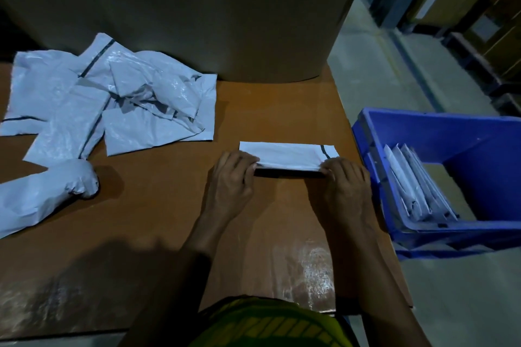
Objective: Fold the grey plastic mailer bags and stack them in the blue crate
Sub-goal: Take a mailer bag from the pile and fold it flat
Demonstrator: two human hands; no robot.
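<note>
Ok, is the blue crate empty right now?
No, several folded mailer bags lean together inside the blue crate, while the left hand and right hand pinch another mailer bag.

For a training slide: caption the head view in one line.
The left hand and right hand pinch a half-folded mailer on the table; loose mailers left, blue crate right.

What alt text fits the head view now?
The left hand and right hand pinch the near edge of a folded grey mailer on the brown table. Unfolded mailers lie at left; the blue crate at right holds folded mailers.
</note>
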